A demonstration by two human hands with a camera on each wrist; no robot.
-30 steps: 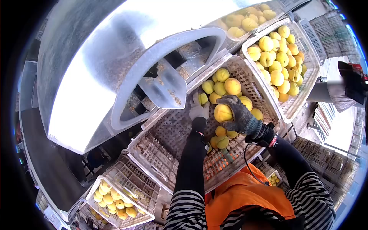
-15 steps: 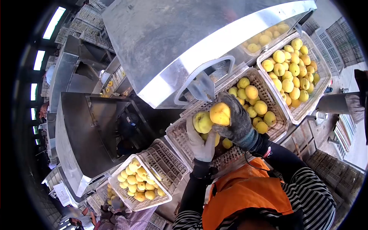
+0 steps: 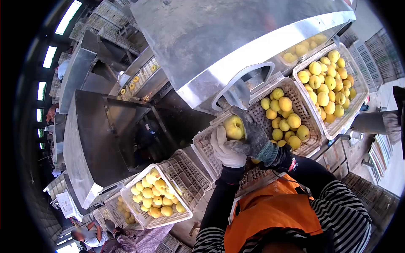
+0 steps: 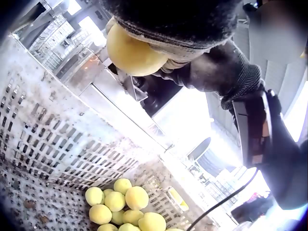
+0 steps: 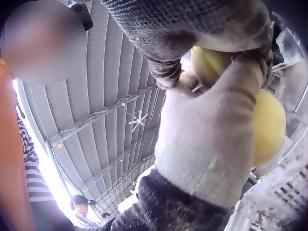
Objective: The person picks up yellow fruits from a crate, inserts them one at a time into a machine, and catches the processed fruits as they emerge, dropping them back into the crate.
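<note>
- So the left hand (image 3: 228, 148), in a whitish glove, is pretty much mid-frame, fingers curled round a yellow-green fruit (image 3: 234, 127).
- Right hand (image 3: 252, 137), dark grey glove, comes in from the right and grips the same fruit, fingers over its far side and right side. Some fingertips are hidden, so can't tell exactly where they all sit.
- Right wrist view has a second yellow fruit (image 5: 269, 127) too, right of the whitish glove and up against it.
- Both hands are above the middle crate (image 3: 313, 126), which slants across the frame; a bunch of fruit (image 3: 294, 120) sits toward its upper right end.
- Just beside that, upper right of the frame, a heaped crate (image 3: 325, 131) of yellow fruit.
- Lower left has a tilted crate (image 3: 126, 201) with more of the same.
- Big metal machine (image 3: 202, 46) up top, its curved handle-like frame (image 3: 225, 93) near the gloves.
- Orange apron (image 3: 270, 211) and striped sleeves (image 3: 344, 213) down at the bottom, lol.
</note>
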